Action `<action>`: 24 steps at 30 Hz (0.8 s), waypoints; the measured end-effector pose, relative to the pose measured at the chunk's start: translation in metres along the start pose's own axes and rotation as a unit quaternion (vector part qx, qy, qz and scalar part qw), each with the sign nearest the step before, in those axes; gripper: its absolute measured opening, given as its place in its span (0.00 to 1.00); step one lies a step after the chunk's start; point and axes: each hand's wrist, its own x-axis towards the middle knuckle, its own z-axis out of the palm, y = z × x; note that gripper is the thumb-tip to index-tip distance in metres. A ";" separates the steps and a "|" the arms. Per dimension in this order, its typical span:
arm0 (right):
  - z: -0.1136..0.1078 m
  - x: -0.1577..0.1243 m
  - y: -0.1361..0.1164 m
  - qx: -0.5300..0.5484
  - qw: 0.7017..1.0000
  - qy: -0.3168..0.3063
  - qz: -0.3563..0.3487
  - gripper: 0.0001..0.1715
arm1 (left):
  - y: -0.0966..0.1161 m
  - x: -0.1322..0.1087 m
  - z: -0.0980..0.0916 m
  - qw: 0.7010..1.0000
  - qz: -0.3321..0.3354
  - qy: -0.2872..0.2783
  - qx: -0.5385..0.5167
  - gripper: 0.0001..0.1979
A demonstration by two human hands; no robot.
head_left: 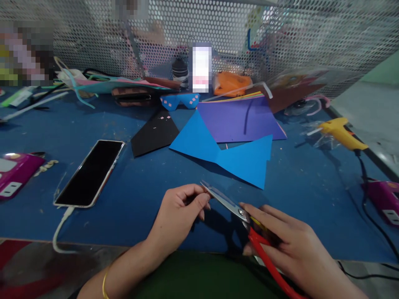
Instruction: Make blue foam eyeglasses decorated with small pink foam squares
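Note:
My right hand (289, 241) is closed on a pair of scissors (226, 202) with red handles, blades pointing up and to the left. Something yellow shows between that hand and the scissors; I cannot make out what it is. My left hand (182, 216) is closed in a pinch right at the blade tips. Whatever its fingertips hold, if anything, is too small to name. Beyond the hands lies a cut sheet of blue paper (199, 139), with a piece of black paper (156, 135) to its left and purple sheets (240, 120) behind it.
A charging phone (90, 174) lies at left, near a magenta box (15, 174). On the right rests a yellow glue gun (343, 131) with a trailing black cord. A blue paper mask (180, 101) and an orange bundle (232, 83) are near the perforated metal screen (168, 25).

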 end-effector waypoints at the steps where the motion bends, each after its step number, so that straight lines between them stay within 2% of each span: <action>1: 0.000 0.000 -0.001 0.002 1.000 -0.003 0.005 0.26 | 0.000 0.000 0.000 1.000 -0.003 -0.003 -0.001 0.14; 4: -0.001 0.000 -0.004 0.008 1.000 0.000 0.030 0.27 | 0.000 0.001 0.001 1.000 0.007 -0.001 -0.026 0.13; 9: -0.008 0.001 -0.005 -0.026 0.996 0.075 0.050 0.29 | -0.005 0.002 0.001 0.995 0.021 0.042 -0.088 0.09; 11: -0.012 0.001 -0.004 -0.044 0.994 0.082 0.052 0.30 | -0.007 0.002 0.000 0.992 0.020 0.057 -0.113 0.10; 16: -0.013 0.001 -0.002 -0.066 0.994 0.048 0.068 0.34 | -0.007 0.004 0.000 0.984 0.004 0.077 -0.159 0.11; 20: -0.010 0.001 -0.003 -0.068 0.997 0.005 0.042 0.35 | -0.006 0.003 0.001 0.985 0.006 0.063 -0.159 0.10; 24: -0.007 0.003 -0.005 -0.069 0.998 0.004 0.007 0.36 | -0.006 0.002 0.002 0.986 0.013 0.048 -0.158 0.07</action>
